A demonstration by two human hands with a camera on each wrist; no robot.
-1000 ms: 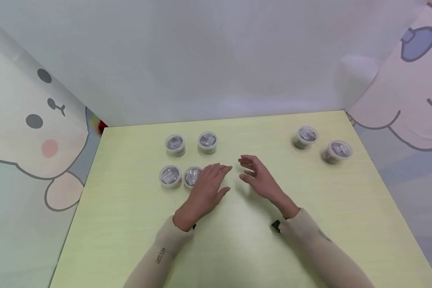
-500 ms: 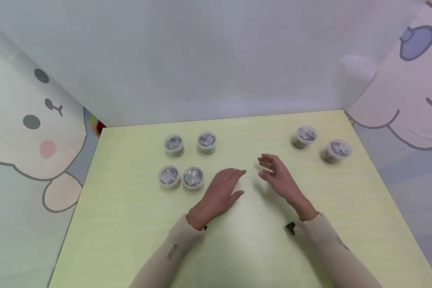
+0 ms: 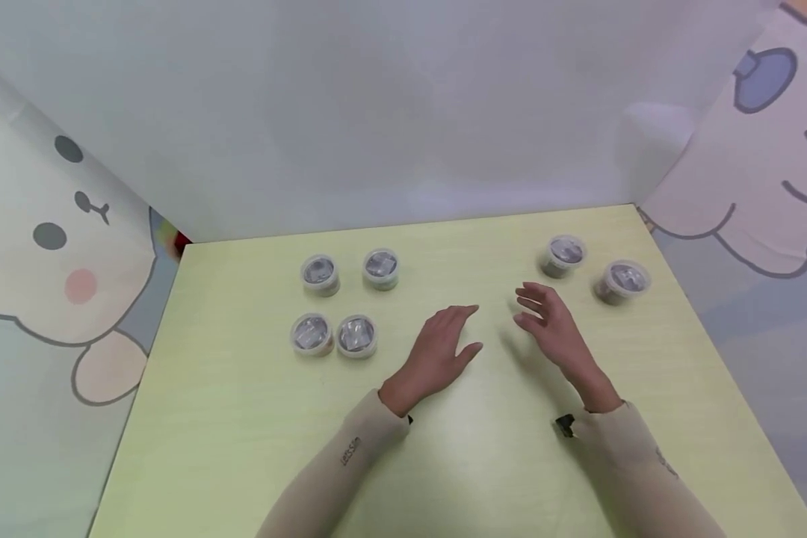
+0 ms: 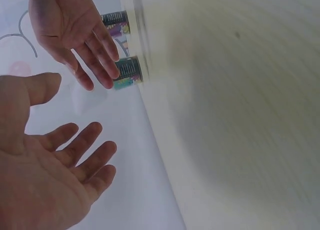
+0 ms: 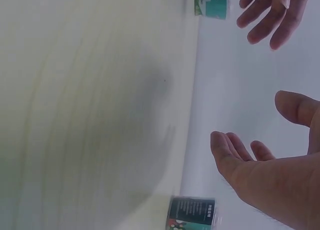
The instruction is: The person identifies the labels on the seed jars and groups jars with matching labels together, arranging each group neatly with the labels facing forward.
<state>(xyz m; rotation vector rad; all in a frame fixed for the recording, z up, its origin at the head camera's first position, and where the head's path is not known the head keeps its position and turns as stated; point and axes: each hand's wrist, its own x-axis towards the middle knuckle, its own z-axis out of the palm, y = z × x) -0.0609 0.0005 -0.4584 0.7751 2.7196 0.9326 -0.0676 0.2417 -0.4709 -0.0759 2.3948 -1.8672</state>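
My left hand hovers over the middle of the table, holding nothing, its fingers loosely extended and thumb apart. To its left, a round clear-lidded tub stands beside a similar tub. My right hand is also bare, palm turned inward and fingers slightly bent. Nearest to it are a lidded tub and another tub at the back right. In the right wrist view, a tub with a dark printed label appears below the right hand.
Two more tubs, one at the back left and one beside it, stand on the pale yellow table. A white sheet rises behind the table. Cartoon-printed cloth hangs along both sides.
Both hands have moved right across the table, the left one uncovering the tub it partly hid. The tubs stay in place while the head view shifts slightly.
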